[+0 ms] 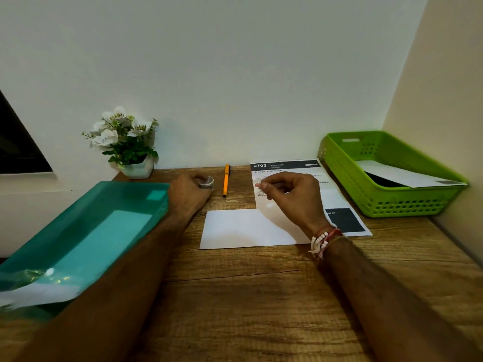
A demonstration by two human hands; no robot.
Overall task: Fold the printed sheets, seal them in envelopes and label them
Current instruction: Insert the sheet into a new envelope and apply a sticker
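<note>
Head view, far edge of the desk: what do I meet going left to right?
flower pot → tape roll → orange pen → printed sheet → green basket

Wooden desk [235, 296], grain running side to side, butted against a plain pale wall [235, 74] at 12 o'clock. White pot [138, 169] of white flowers [117, 131] at 11 o'clock, upright, close to the wall. Green slotted basket [392, 205] at 2 o'clock in the corner, teal tray [125, 192] at 9 o'clock overhanging the desk edge, dark panel [18, 147] beyond it on the left.
</note>
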